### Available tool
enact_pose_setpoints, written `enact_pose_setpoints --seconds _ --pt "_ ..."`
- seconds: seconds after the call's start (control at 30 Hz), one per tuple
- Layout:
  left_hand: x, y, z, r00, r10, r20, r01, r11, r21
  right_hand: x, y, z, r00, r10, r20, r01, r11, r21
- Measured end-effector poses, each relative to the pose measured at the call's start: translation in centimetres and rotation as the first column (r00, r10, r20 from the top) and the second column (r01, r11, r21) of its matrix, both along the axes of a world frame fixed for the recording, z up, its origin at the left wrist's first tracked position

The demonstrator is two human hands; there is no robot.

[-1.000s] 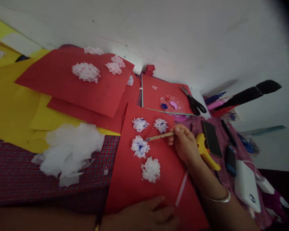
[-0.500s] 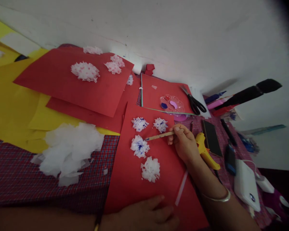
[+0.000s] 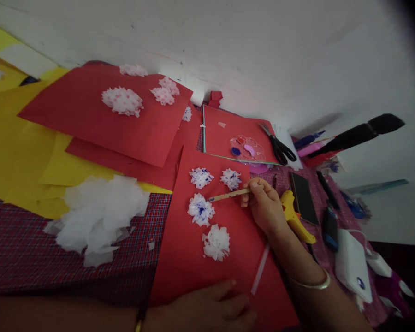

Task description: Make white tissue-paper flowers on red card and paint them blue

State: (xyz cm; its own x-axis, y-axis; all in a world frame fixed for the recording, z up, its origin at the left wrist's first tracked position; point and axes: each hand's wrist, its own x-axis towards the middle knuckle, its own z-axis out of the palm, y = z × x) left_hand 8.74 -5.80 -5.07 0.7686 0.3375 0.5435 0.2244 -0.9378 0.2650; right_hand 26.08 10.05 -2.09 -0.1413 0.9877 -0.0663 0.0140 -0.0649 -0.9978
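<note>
Between the thumb and fingers of my right hand (image 3: 265,203) is a thin wooden stick (image 3: 230,195) with blue paint marks. Its tip reaches the right edge of a white tissue-paper flower dabbed blue (image 3: 200,210); whether it touches is hard to tell. Two more blue-speckled flowers, one left (image 3: 201,177) and one right (image 3: 230,179), sit above it, and a plain white flower (image 3: 216,243) sits below. All are on a red sheet (image 3: 190,281). My left hand (image 3: 207,309) lies flat on the sheet's lower part, fingers spread, holding nothing.
A paint palette (image 3: 254,154) with red, blue and pink paint and black-handled scissors (image 3: 280,147) lie on red paper behind. White tissue pieces (image 3: 100,216) are heaped at left. Another red sheet (image 3: 79,115) bears pink-dotted flowers. A yellow glue gun (image 3: 295,219) and white power bank (image 3: 352,265) lie right.
</note>
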Motion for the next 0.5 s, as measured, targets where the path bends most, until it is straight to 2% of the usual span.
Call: enact_pose_setpoints --seconds 0.3,0.5 --pt "-0.05 0.07 0.24 1.0 0.001 -0.025 -0.001 1.0 -0.008 -0.03 0.06 0.03 1.0 0.007 0.019 -0.007 1.0 0.006" --pt "-0.09 0.05 0.27 1.0 0.003 0.018 -0.002 1.0 -0.026 0.0 -0.02 0.05 1.0 0.008 0.005 -0.008 1.0 0.002"
